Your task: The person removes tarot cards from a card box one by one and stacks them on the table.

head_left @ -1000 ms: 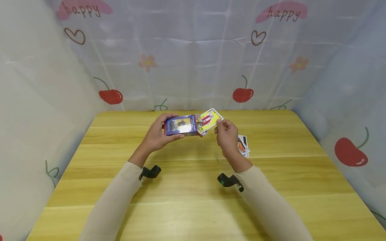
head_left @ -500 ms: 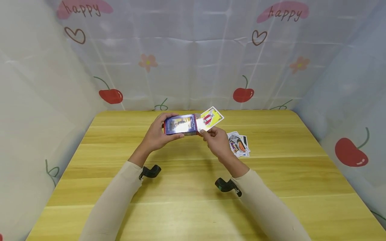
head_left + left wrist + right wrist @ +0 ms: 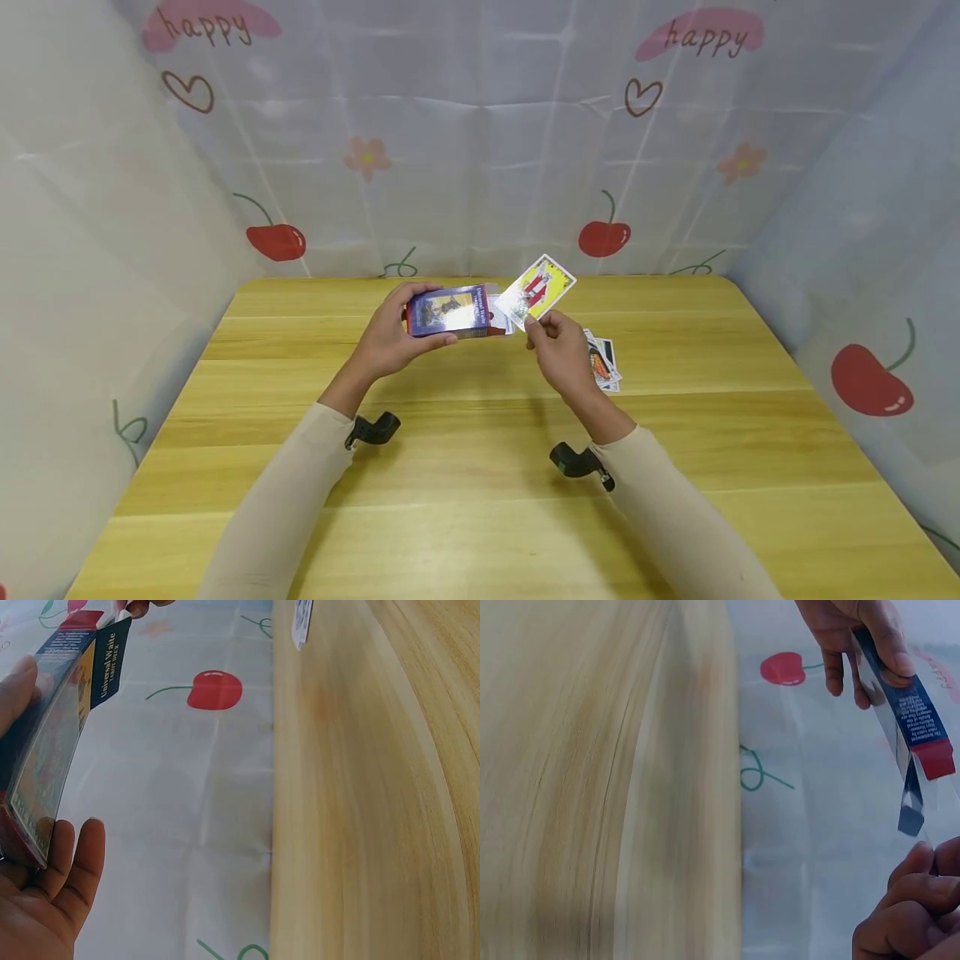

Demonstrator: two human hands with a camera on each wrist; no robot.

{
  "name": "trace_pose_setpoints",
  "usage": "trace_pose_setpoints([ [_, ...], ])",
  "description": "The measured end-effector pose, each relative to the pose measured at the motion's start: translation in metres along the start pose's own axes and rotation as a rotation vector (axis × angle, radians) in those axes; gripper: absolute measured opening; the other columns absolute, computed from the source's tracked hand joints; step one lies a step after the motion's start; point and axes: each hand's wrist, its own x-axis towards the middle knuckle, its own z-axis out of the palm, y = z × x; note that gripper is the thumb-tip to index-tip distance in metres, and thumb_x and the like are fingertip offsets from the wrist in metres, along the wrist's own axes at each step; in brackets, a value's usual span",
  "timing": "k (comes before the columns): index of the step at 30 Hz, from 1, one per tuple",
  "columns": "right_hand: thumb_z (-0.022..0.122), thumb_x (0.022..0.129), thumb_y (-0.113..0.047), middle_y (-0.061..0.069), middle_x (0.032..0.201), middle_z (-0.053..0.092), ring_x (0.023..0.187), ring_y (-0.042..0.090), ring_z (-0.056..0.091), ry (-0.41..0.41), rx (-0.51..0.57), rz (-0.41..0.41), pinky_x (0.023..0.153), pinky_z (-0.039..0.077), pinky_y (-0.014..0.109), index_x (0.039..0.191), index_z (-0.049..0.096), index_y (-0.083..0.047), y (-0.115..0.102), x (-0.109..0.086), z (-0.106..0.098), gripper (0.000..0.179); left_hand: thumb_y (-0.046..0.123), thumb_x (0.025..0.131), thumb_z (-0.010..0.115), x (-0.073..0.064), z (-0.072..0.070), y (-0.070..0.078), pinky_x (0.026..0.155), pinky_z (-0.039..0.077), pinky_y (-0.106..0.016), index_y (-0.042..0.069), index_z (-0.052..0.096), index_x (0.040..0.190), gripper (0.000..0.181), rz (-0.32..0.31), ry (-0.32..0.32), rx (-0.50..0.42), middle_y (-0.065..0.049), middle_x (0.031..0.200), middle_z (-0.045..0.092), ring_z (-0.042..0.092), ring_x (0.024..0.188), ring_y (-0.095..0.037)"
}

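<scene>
My left hand (image 3: 385, 335) grips a dark blue tarot card box (image 3: 450, 312), thumb along its near side, fingers at the far side. The box lies sideways in the air with its open end facing right and white card edges showing there. "Universal Waite Tarot Deck" reads on the box flap (image 3: 110, 666) in the left wrist view. Just right of that end, my right hand (image 3: 562, 353) pinches a tarot card (image 3: 538, 292) with a yellow picture and a red-robed figure. The card tilts up to the right. In the right wrist view my curled right fingers (image 3: 911, 911) show below the box (image 3: 911, 712).
A small loose pile of tarot cards (image 3: 603, 363) lies face up on the wooden table (image 3: 465, 517), partly behind my right hand. A white curtain (image 3: 465, 183) with cherries and flowers hangs along the table's back edge, and more cloth stands at both sides.
My right hand first shifts left to the box's open end, then back right, drawing the yellow card away up and to the right. The left hand and box stay in place.
</scene>
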Motion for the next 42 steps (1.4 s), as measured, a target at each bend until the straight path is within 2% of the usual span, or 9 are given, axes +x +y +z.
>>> trace_pose_setpoints([
  [5,0.050,0.104,-0.028,0.004,0.075,0.059,0.050,0.009,0.037,0.009,0.071,-0.001,0.047,0.031,0.024,0.093,0.057,-0.001,0.004,-0.001,-0.016,0.030,0.033,0.077,0.086,0.000,0.000,0.000,0.087,0.049,-0.042,0.018,0.050,0.137,0.072,-0.002,0.001,-0.017,-0.004,0.133,0.050,0.052,0.111,-0.022],
  [8,0.050,0.104,-0.030,0.006,0.076,0.058,0.053,0.008,0.041,-0.006,0.034,0.019,0.049,0.034,0.023,0.098,0.057,0.003,0.008,0.001,-0.031,0.034,0.032,0.077,0.086,0.001,0.000,0.000,0.088,0.050,-0.043,0.018,0.050,0.137,0.071,-0.005,-0.001,-0.035,-0.005,0.134,0.050,0.053,0.112,-0.023],
  [11,0.050,0.104,-0.033,0.006,0.075,0.055,0.056,0.010,0.042,-0.057,-0.109,0.045,0.051,0.036,0.024,0.101,0.059,0.002,0.016,0.005,-0.051,0.037,0.030,0.077,0.086,0.000,0.000,0.000,0.087,0.050,-0.043,0.018,0.050,0.138,0.071,0.000,0.002,-0.043,-0.005,0.133,0.050,0.053,0.111,-0.023],
  [16,0.050,0.104,-0.034,0.007,0.079,0.057,0.064,0.017,0.044,-0.219,-0.415,0.075,0.058,0.037,0.030,0.103,0.063,0.003,0.029,0.010,-0.091,0.039,0.029,0.077,0.086,0.001,-0.001,0.001,0.087,0.051,-0.043,0.017,0.050,0.138,0.072,0.005,0.002,-0.038,-0.005,0.133,0.050,0.053,0.111,-0.023],
  [20,0.051,0.103,-0.031,0.012,0.082,0.060,0.065,0.018,0.044,-0.302,-0.563,0.114,0.058,0.037,0.031,0.102,0.065,0.006,0.041,0.011,-0.109,0.040,0.030,0.077,0.086,0.001,-0.001,0.001,0.089,0.051,-0.044,0.017,0.049,0.138,0.072,0.000,-0.004,-0.034,-0.006,0.133,0.050,0.053,0.112,-0.023],
  [26,0.057,0.100,-0.032,0.010,0.080,0.062,0.069,0.017,0.049,-0.356,-0.626,0.198,0.059,0.039,0.029,0.096,0.069,0.005,0.065,0.014,-0.115,0.039,0.031,0.077,0.086,0.000,0.000,0.000,0.089,0.051,-0.044,0.018,0.049,0.138,0.072,-0.010,-0.011,-0.037,-0.006,0.133,0.049,0.053,0.112,-0.024],
  [31,0.060,0.097,-0.030,-0.001,0.062,0.047,0.060,0.014,0.041,-0.401,-0.656,0.236,0.055,0.035,0.028,0.074,0.067,-0.001,0.081,0.019,-0.114,0.037,0.033,0.077,0.086,-0.001,0.001,-0.002,0.088,0.050,-0.042,0.018,0.050,0.137,0.072,-0.023,-0.013,-0.033,-0.004,0.133,0.050,0.052,0.112,-0.023],
  [36,0.064,0.092,-0.030,-0.004,0.054,0.038,0.055,0.013,0.038,-0.403,-0.704,0.267,0.053,0.033,0.027,0.058,0.058,-0.007,0.083,0.022,-0.111,0.042,0.032,0.077,0.086,-0.001,0.000,-0.002,0.089,0.050,-0.042,0.017,0.050,0.137,0.072,-0.024,-0.010,-0.025,-0.005,0.133,0.050,0.052,0.112,-0.023],
  [42,0.067,0.089,-0.031,0.000,0.061,0.046,0.060,0.016,0.043,-0.377,-0.744,0.304,0.055,0.035,0.028,0.061,0.060,-0.007,0.083,0.025,-0.107,0.037,0.033,0.077,0.086,0.001,-0.001,-0.001,0.088,0.050,-0.043,0.017,0.050,0.138,0.073,-0.011,-0.004,-0.014,-0.005,0.133,0.050,0.053,0.111,-0.023],
])
